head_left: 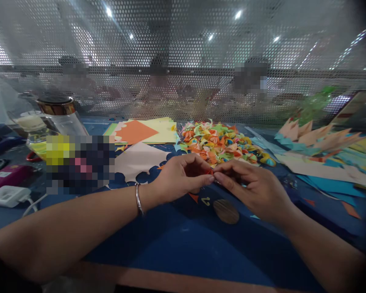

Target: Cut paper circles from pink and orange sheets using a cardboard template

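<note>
Between my fingertips is a small orange-red folded paper piece (211,171), mostly covered by the fingers. My left hand (183,177) pinches it from the left, thumb and forefinger closed. From the other side my right hand (250,183) grips it between thumb and fingers. Just behind the hands lies a heap of small folded paper pieces (219,140) in orange, yellow, green and blue. Below the fingers, an orange paper scrap (194,197) and a dark round disc (226,211) rest on the blue tabletop (183,244).
Scalloped pale paper (140,158) and orange paper (137,132) lie left of the heap. At right are pointed paper stacks (311,134) and blue sheets (329,189). Bottles (35,130) and a white charger (9,196) sit left. A perforated metal screen (177,44) closes the back.
</note>
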`<state>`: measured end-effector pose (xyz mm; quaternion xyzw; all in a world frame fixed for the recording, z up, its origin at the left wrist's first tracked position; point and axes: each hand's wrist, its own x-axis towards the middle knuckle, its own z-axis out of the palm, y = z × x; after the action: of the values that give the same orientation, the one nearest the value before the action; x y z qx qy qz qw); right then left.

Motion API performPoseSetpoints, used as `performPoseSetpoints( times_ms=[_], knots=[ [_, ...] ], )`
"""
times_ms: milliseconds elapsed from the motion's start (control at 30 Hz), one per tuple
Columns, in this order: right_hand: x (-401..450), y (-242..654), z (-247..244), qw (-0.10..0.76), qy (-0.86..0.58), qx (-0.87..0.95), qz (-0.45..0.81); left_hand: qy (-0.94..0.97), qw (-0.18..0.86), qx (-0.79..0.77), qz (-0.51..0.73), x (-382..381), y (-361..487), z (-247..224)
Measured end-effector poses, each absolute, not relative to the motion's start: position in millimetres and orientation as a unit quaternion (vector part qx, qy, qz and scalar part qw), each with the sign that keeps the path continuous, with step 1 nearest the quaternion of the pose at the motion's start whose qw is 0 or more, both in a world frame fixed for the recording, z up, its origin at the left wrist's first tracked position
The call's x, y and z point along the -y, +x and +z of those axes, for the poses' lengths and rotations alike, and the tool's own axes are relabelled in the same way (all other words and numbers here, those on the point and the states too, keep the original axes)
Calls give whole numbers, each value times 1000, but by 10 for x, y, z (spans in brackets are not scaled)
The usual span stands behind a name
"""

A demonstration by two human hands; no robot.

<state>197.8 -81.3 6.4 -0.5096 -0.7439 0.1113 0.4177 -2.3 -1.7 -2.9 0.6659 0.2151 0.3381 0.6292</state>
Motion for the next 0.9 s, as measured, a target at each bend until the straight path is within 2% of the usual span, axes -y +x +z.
performPoseSetpoints(
  times_ms=[367, 700, 900],
  knots=[
    [795, 1990, 64, 396, -508, 758, 104, 760, 497, -217, 358, 67, -77, 46],
    [819, 1994, 106, 382, -521, 754, 119, 706, 590, -217, 327, 26, -47, -18],
    [819, 2004, 93, 386, -506, 764, 109, 707, 591, -208, 329, 40, -48, -17]
  ],
)
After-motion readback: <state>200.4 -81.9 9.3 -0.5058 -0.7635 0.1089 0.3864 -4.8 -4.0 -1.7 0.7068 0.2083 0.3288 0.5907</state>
